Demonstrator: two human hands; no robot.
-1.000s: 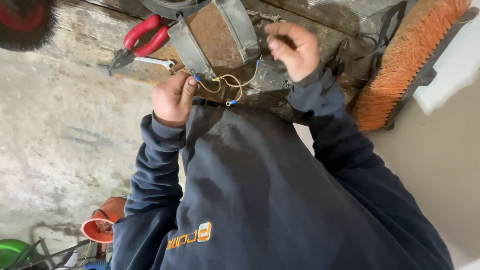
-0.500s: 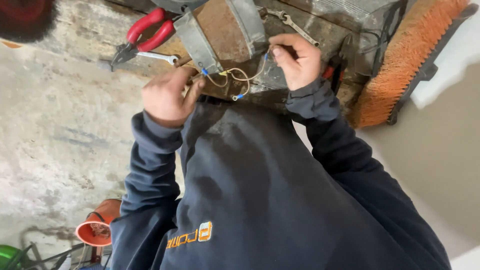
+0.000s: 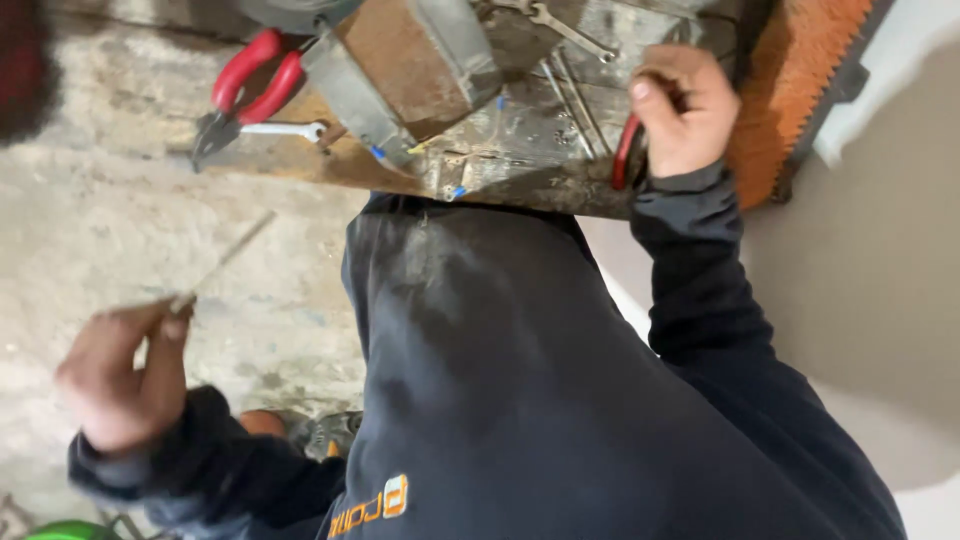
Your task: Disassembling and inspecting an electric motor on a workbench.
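My left hand (image 3: 120, 375) is out wide over the concrete floor (image 3: 120, 220), arm bent, fingers pinching a thin blurred wire (image 3: 222, 262). My right hand (image 3: 683, 115) is up on the workbench (image 3: 520, 165), curled round a red-handled tool (image 3: 626, 152).

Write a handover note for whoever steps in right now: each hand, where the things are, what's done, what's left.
Left hand: raised off to the side, pinching a thin pale strip, blurred.
Right hand: on a red-handled tool at the bench edge.
Metal box sits on the bench, blue-tipped wires hanging loose below it. Red pliers and a wrench lie to the left.
Done: cannot tell. Left: wires look unconnected.
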